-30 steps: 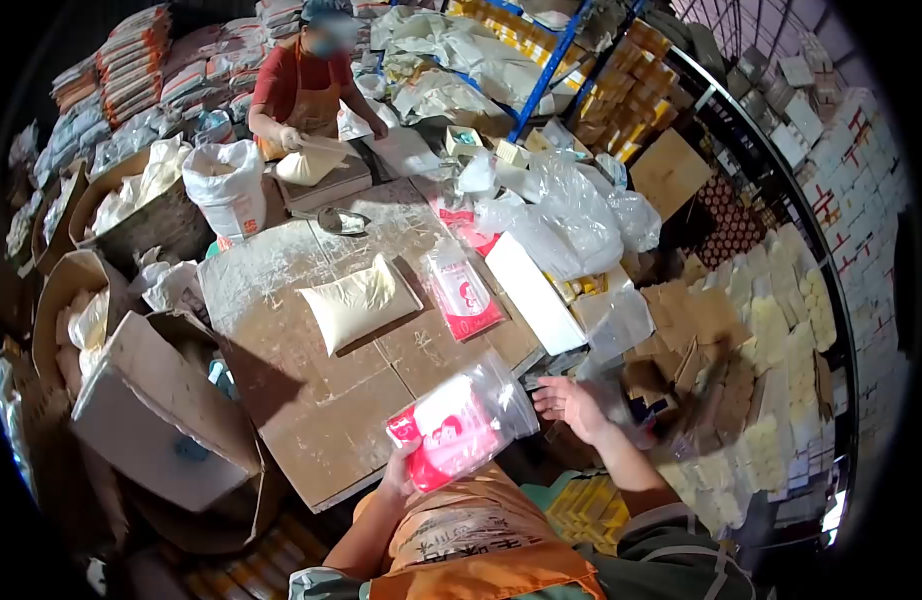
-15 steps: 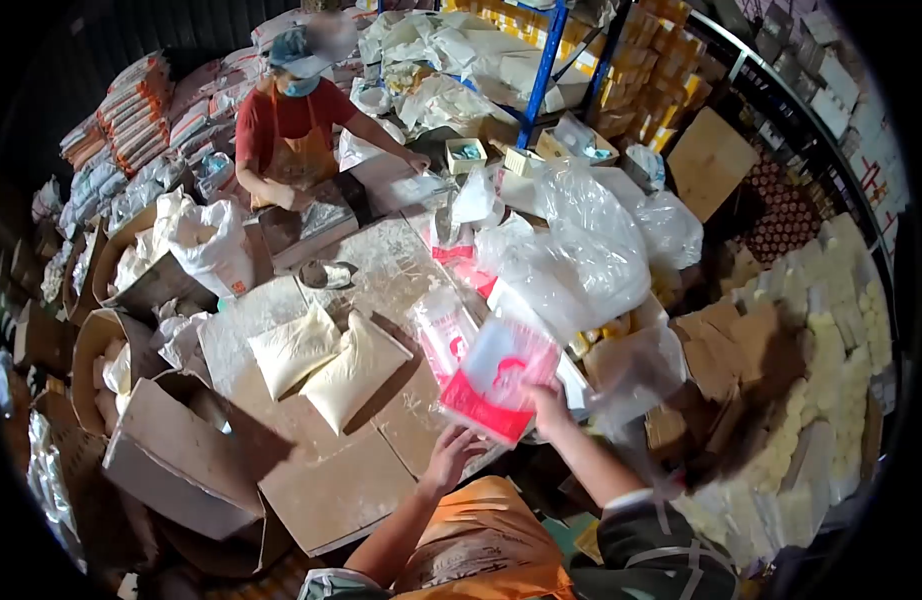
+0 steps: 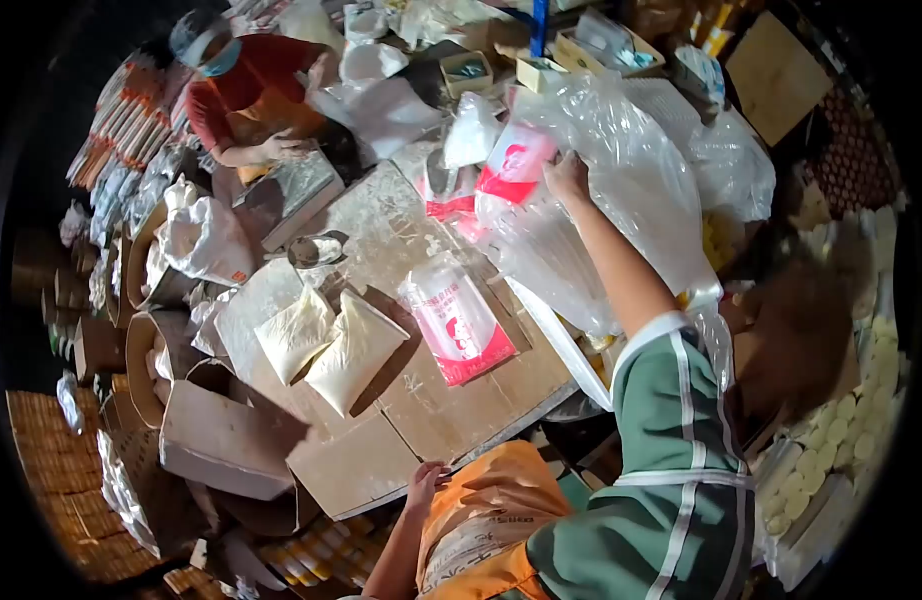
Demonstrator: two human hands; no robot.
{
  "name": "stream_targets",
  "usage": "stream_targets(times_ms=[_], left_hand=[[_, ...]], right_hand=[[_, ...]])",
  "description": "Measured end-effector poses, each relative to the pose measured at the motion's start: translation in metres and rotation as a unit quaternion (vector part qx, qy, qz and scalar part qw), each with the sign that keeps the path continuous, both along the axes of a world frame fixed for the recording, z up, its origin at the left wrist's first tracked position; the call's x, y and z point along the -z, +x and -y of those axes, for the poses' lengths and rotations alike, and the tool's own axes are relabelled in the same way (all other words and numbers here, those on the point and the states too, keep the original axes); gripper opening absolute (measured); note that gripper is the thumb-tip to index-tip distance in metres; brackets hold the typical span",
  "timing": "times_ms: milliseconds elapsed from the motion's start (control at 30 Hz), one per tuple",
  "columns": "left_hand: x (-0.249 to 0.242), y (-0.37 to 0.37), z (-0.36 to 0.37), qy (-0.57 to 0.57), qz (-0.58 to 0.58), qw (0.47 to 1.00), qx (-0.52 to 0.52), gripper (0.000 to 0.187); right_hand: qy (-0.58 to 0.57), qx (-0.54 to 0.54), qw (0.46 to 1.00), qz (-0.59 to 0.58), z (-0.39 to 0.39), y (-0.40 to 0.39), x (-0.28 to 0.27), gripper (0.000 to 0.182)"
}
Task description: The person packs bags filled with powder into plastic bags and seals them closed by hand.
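Observation:
Stretched out over the far right of the table, my right hand (image 3: pixel 569 180) grips a pink-and-white printed plastic bag (image 3: pixel 511 175). It holds the bag by its right edge, against a heap of clear plastic (image 3: pixel 631 180). My left hand (image 3: pixel 428 482) is low at the near table edge, beside my orange apron (image 3: pixel 481 500). Its fingers look curled, and I see nothing in them. Between my hands a flat stack of similar printed bags (image 3: pixel 459 320) lies on the table. Two filled bags of pale powder (image 3: pixel 351 350) rest to its left, leaning together.
A co-worker in a red shirt (image 3: pixel 261 75) stands across the table near a metal box (image 3: pixel 296 195). A scoop (image 3: pixel 316 250) lies on the table. Open cartons (image 3: pixel 226 440) and a white sack (image 3: pixel 206 240) line the left side. Small bins (image 3: pixel 468 72) stand at the back.
My right hand has carried the printed bag away from me to the heap of clear plastic. My left hand has drawn back to the table edge, and my view has shifted.

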State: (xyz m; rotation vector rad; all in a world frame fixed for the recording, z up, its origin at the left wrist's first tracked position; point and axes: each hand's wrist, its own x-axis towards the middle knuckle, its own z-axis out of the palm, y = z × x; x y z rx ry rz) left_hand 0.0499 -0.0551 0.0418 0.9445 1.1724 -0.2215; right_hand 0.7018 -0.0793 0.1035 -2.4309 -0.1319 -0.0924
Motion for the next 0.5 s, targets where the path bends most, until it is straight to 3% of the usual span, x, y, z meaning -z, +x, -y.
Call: stream_targets(times_ms=[67,100,133,167,233,267,333,400,433,500], left_hand=[[0.009,-0.003,-0.004,0.001,-0.034,0.999,-0.005,0.02],[0.014,-0.005,-0.004,0.002,-0.064,0.998,-0.016,0.019],[0.02,-0.006,-0.003,0.0,-0.077,0.997,-0.016,0.018],[0.026,-0.007,-0.002,0.009,-0.092,0.996,0.005,0.018],[0.055,-0.02,0.002,-0.005,-0.083,0.996,0.017,0.018],[0.053,-0.019,0.005,-0.021,-0.074,0.996,0.039,0.018],[0.046,0.006,0.01,-0.026,-0.067,0.994,0.087,0.019],[0.053,0.016,0.015,-0.014,-0.057,0.989,0.138,0.02],[0.054,0.024,0.018,-0.019,-0.052,0.988,0.145,0.02],[0.052,0.044,0.023,-0.018,-0.046,0.984,0.174,0.02]], right_hand=[[0.131,-0.073,0.988,0.034,0.04,-0.036,-0.031,0.038],[0.259,-0.102,0.96,0.031,0.067,-0.051,-0.024,0.033],[0.308,-0.083,0.947,0.042,0.1,-0.069,-0.025,0.024],[0.259,-0.068,0.958,0.101,0.135,-0.097,-0.049,0.018],[0.27,0.011,0.954,0.13,0.215,-0.13,-0.032,0.014],[0.183,0.067,0.972,0.133,0.251,-0.156,-0.033,0.015],[0.049,0.127,0.987,0.086,0.305,-0.207,-0.017,0.031],[-0.074,0.05,0.994,0.069,0.33,-0.268,0.001,0.067],[-0.074,-0.007,0.997,-0.003,0.321,-0.292,-0.011,0.086],[-0.167,-0.047,0.98,-0.096,0.302,-0.34,0.001,0.105]])
